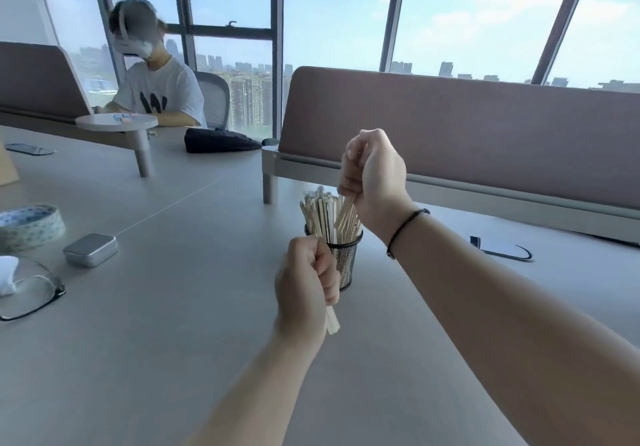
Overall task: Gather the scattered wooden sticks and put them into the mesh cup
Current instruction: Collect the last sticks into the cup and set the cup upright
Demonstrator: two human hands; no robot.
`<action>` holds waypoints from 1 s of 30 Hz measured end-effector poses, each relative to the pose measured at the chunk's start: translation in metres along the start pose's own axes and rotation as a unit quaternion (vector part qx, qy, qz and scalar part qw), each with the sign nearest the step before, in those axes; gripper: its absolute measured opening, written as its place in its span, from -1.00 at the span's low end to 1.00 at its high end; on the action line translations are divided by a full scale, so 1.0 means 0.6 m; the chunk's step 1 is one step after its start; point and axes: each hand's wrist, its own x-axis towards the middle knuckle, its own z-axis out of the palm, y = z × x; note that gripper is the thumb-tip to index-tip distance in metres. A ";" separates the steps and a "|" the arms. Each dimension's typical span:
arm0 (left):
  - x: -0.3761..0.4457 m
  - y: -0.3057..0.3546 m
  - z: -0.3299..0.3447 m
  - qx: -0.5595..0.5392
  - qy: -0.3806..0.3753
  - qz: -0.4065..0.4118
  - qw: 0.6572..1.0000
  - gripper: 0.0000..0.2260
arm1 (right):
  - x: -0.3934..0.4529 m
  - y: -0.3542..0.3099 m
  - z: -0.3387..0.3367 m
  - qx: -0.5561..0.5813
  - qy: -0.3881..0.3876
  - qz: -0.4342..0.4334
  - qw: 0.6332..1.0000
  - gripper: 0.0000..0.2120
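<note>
A: Head view, right hand (375,182)?
B: Fingers pinching thin pale wooden sticks (346,215) over black wire mesh cup (344,262), mid grey desk (173,324).
A: Left hand (304,286)?
B: Fist pressed together around a few sticks, just beside cup.

The left hand (306,279) is curled into a fist, low and near the body — forearm reaching forward. The right hand (375,182) is raised higher, fingers closed, wrist bent downward.
</note>
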 end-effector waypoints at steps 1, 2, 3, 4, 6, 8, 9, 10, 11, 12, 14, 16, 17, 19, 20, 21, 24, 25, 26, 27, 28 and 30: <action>0.002 0.001 -0.001 -0.003 0.003 0.001 1.000 -0.78 | 0.007 0.014 0.004 -0.019 0.003 0.004 1.000 -0.73; 0.004 0.003 -0.003 -0.008 0.008 0.003 1.000 -0.79 | 0.012 0.030 0.005 -0.037 0.003 0.007 0.999 -0.73; 0.007 0.004 -0.006 -0.011 0.014 0.004 1.000 -0.79 | 0.014 0.045 0.004 -0.063 0.001 0.006 0.998 -0.74; 0.009 0.005 -0.009 -0.014 0.022 0.004 1.000 -0.79 | 0.016 0.060 -0.001 -0.107 -0.004 -0.001 0.994 -0.75; 0.014 0.004 -0.015 -0.022 0.037 0.001 0.999 -0.78 | 0.018 0.084 -0.011 -0.253 -0.028 -0.030 0.967 -0.73; 0.018 0.004 -0.019 -0.030 0.049 -0.001 0.998 -0.78 | 0.012 0.096 -0.022 -0.390 -0.066 -0.079 0.915 -0.65; 0.018 0.004 -0.019 -0.035 0.053 -0.002 0.998 -0.77 | 0.008 0.097 -0.028 -0.437 -0.085 -0.106 0.889 -0.63; 0.018 0.004 -0.019 -0.040 0.055 -0.005 0.998 -0.78 | 0.002 0.097 -0.034 -0.469 -0.106 -0.134 0.866 -0.62; 0.018 0.005 -0.019 -0.045 0.056 -0.007 0.997 -0.78 | -0.003 0.094 -0.039 -0.496 -0.127 -0.166 0.843 -0.63; 0.018 0.005 -0.019 -0.049 0.057 -0.010 0.997 -0.78 | -0.008 0.090 -0.043 -0.520 -0.141 -0.208 0.816 -0.66; 0.020 0.006 -0.019 -0.057 0.053 -0.012 0.997 -0.74 | -0.017 0.078 -0.048 -0.555 -0.131 -0.301 0.765 -0.75; 0.023 0.008 -0.020 -0.067 0.043 -0.011 0.997 -0.65 | -0.035 0.057 -0.046 -0.546 -0.107 -0.359 0.749 -0.83; 0.023 0.009 -0.020 -0.073 0.034 -0.006 0.997 -0.59 | -0.048 0.045 -0.043 -0.538 -0.120 -0.356 0.755 -0.86; 0.018 0.012 -0.017 -0.070 0.001 0.012 0.998 -0.45 | -0.081 0.027 -0.035 -0.547 -0.197 -0.276 0.766 -0.86; 0.014 0.014 -0.016 -0.061 -0.013 0.016 0.998 -0.39 | -0.095 0.024 -0.032 -0.563 -0.243 -0.212 0.760 -0.83; 0.011 0.015 -0.014 -0.055 -0.020 0.014 0.998 -0.33 | -0.105 0.026 -0.030 -0.572 -0.280 -0.157 0.755 -0.80; 0.007 0.016 -0.011 -0.055 -0.032 0.002 0.998 -0.27 | -0.107 0.034 -0.030 -0.578 -0.287 -0.135 0.752 -0.74; 0.006 0.016 -0.011 -0.061 -0.040 0.004 0.997 -0.26 | -0.105 0.032 -0.031 -0.588 -0.276 -0.147 0.746 -0.71; 0.006 0.016 -0.010 -0.070 -0.046 0.008 0.996 -0.26 | -0.102 0.031 -0.032 -0.594 -0.274 -0.149 0.741 -0.69; 0.007 0.017 -0.011 -0.081 -0.050 0.014 0.995 -0.26 | -0.101 0.030 -0.033 -0.593 -0.280 -0.141 0.742 -0.68; 0.008 0.018 -0.011 -0.094 -0.051 0.021 0.994 -0.26 | -0.100 0.028 -0.034 -0.588 -0.286 -0.131 0.745 -0.68; 0.012 0.020 -0.010 -0.109 -0.040 0.027 0.993 -0.26 | -0.095 0.018 -0.035 -0.590 -0.271 -0.134 0.748 -0.68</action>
